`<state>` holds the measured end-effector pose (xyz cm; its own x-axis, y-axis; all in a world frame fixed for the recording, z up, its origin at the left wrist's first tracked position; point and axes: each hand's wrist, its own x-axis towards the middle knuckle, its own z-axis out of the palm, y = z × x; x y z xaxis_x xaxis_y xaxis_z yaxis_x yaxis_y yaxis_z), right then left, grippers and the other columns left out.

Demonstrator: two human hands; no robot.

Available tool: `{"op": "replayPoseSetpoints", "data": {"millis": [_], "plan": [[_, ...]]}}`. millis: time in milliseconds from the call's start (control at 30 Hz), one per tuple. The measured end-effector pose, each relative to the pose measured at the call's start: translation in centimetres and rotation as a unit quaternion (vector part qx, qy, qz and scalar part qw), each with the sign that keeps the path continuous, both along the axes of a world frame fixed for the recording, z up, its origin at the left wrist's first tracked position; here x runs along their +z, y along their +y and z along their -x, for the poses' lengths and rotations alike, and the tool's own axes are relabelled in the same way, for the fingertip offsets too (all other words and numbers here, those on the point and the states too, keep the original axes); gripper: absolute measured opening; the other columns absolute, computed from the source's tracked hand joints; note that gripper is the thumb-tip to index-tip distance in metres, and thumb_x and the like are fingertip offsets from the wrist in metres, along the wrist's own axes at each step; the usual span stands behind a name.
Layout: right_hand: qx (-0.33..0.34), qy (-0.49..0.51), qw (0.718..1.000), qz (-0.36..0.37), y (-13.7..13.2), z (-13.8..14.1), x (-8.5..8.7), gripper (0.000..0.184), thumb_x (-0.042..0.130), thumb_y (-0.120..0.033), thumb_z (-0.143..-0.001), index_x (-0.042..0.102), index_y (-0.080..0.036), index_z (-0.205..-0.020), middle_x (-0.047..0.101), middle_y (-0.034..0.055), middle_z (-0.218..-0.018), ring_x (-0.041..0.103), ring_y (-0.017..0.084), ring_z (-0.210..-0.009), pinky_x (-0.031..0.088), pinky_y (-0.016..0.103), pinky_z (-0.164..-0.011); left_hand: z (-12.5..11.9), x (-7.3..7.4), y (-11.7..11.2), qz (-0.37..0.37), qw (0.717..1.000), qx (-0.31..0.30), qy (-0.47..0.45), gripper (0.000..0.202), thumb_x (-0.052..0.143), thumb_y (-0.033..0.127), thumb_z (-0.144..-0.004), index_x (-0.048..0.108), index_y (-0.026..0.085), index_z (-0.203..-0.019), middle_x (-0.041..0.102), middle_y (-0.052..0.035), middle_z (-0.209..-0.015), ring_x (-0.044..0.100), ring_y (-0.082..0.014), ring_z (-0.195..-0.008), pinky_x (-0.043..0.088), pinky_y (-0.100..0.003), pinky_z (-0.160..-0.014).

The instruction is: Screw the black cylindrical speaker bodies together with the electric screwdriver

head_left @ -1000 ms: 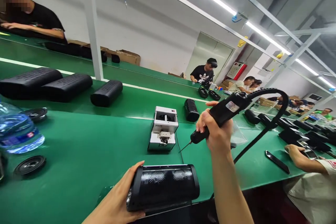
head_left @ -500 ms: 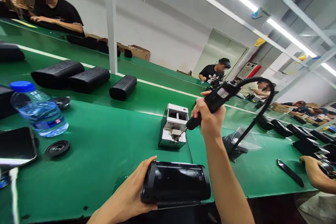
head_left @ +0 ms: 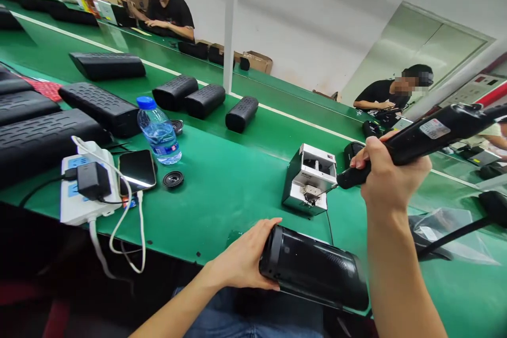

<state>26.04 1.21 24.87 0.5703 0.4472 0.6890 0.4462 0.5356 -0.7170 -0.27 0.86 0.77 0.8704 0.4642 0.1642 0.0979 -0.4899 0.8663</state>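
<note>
My left hand (head_left: 253,256) grips the left end of a glossy black speaker housing (head_left: 317,266), which lies on its side at the table's front edge. In my right hand (head_left: 390,171) is a black electric screwdriver (head_left: 428,134), held slanted with its bit pointing down to the left. The bit's tip reaches the front of a white and grey screw feeder (head_left: 311,179); whether a screw sits on it is too small to tell. A thin cable runs from the feeder toward the housing.
Left of the feeder are a round speaker driver (head_left: 173,179), a water bottle (head_left: 158,132), a phone (head_left: 137,170) and a white power strip (head_left: 89,182) with cables. Several black housings (head_left: 242,113) stand behind. A plastic bag (head_left: 451,232) lies right. Two co-workers (head_left: 170,13) sit across.
The view has turned left, so everything sits farther right and the power strip shows. The screwdriver's bit stays at the feeder, and my left hand keeps hold of the housing.
</note>
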Motion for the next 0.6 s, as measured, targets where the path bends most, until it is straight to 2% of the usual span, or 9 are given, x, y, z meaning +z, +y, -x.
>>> {"op": "replayPoseSetpoints", "data": {"millis": [233, 433, 600], "plan": [[0.0, 0.002, 1.0, 0.013, 0.5, 0.0, -1.3, 0.03, 0.087, -0.031, -0.082, 0.062, -0.02, -0.094, 0.052, -0.0064, -0.06, 0.053, 0.018, -0.046, 0.052, 0.031, -0.049, -0.1, 0.1, 0.0, -0.005, 1.0, 0.002, 0.006, 0.144, 0.11, 0.053, -0.072, 0.02, 0.029, -0.181, 0.046, -0.0234, -0.176, 0.048, -0.0487, -0.166, 0.043, -0.068, -0.138], [0.012, 0.007, 1.0, 0.007, 0.1, 0.5, -1.1, 0.028, 0.086, -0.028, -0.082, 0.062, -0.02, -0.095, 0.051, -0.0062, -0.059, 0.051, 0.016, -0.046, 0.049, 0.028, -0.048, -0.1, 0.6, 0.0, -0.007, 1.0, 0.007, -0.007, 0.142, 0.111, 0.054, -0.07, 0.025, 0.027, -0.179, 0.05, -0.0237, -0.174, 0.052, -0.0482, -0.163, 0.046, -0.065, -0.137], [0.025, 0.018, 1.0, -0.003, -0.3, 0.8, -1.1, 0.03, 0.086, -0.025, -0.074, 0.062, -0.02, -0.091, 0.051, -0.0047, -0.057, 0.047, 0.016, -0.042, 0.045, 0.029, -0.044, -0.1, 0.9, -0.1, -0.01, 1.0, 0.004, -0.028, 0.139, 0.109, 0.061, -0.072, 0.027, 0.028, -0.179, 0.051, -0.0219, -0.173, 0.053, -0.0461, -0.162, 0.046, -0.062, -0.137]]}}
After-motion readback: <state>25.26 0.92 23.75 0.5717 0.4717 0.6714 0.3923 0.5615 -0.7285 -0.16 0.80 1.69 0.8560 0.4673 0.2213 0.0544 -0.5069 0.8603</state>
